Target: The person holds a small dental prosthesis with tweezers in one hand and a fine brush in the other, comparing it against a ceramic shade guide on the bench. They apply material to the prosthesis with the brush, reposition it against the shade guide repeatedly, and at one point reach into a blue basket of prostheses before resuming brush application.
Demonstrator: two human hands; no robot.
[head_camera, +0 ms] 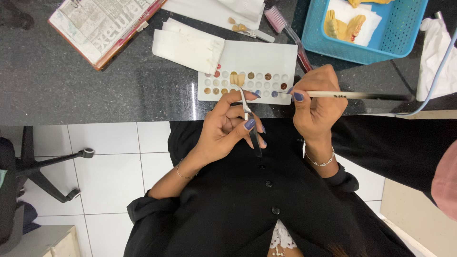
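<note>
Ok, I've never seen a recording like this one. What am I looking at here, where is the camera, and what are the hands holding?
There is no machine here, only a person's two bare hands. The single picture comes from a camera worn on the person's head and looks down past their black shirt at a dark counter.

The left hand pinches a thin metal tool, which looks like tweezers. The right hand holds a slim white-handled brush, whose tip rests at a white palette of small round wells with brown and reddish dabs.

Also on the counter are a folded white tissue, a pink toothbrush, a newspaper and a blue basket with yellowish moulded pieces.
</note>
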